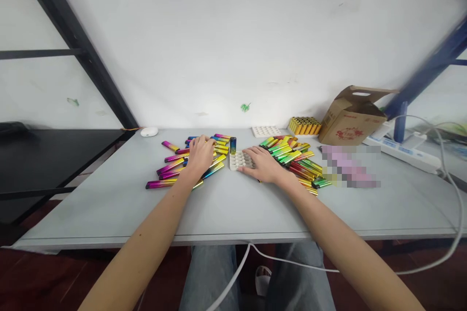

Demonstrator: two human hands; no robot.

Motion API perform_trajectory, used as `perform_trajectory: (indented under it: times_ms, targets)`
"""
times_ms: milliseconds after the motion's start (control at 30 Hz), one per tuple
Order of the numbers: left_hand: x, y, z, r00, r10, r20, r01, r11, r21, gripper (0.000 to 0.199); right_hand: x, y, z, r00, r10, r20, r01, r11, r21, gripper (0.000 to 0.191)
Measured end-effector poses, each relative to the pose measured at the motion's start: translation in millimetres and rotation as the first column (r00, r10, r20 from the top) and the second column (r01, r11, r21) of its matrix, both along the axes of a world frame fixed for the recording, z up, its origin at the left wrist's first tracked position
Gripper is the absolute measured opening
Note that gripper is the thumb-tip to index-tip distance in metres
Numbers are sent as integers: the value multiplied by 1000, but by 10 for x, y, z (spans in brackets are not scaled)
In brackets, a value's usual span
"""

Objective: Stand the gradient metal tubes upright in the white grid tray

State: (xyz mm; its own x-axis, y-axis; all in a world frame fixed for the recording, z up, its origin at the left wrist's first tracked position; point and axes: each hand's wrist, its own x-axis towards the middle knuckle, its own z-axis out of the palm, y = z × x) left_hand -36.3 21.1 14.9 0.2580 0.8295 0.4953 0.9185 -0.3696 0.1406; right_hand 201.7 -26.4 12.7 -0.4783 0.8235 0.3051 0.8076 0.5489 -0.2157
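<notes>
Between my hands lies a small white tray (pixel 236 161) with rows of round holes. One blue-black shiny tube (pixel 233 145) stands upright at its back left corner. My right hand (pixel 263 164) rests over the tray's right side, fingers spread. My left hand (pixel 200 154) is on the pile of purple, yellow and blue tubes (pixel 171 173), its fingers bent down; whatever they grip is hidden. Green, red and yellow tubes (pixel 291 157) are heaped beside my right hand.
Behind are a second white tray (pixel 266 131), a block of upright yellow tubes (pixel 305 126), an open cardboard box (pixel 350 119) and a white oval case (pixel 149 131). A power strip (pixel 408 153) and white cable (pixel 460 223) lie right.
</notes>
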Motion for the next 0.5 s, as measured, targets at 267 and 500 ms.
perform_trajectory:
  times_ms: [267,500]
  targets:
    - [49,-82,206,916,-82,392,39,992,116,24,-1,-9,-9,1000,-22,13,22,1000,15,64]
    - [66,-104,399,418,-174,892,145,982,124,22,-36,-61,50,981,-54,-186,60,998,26,58]
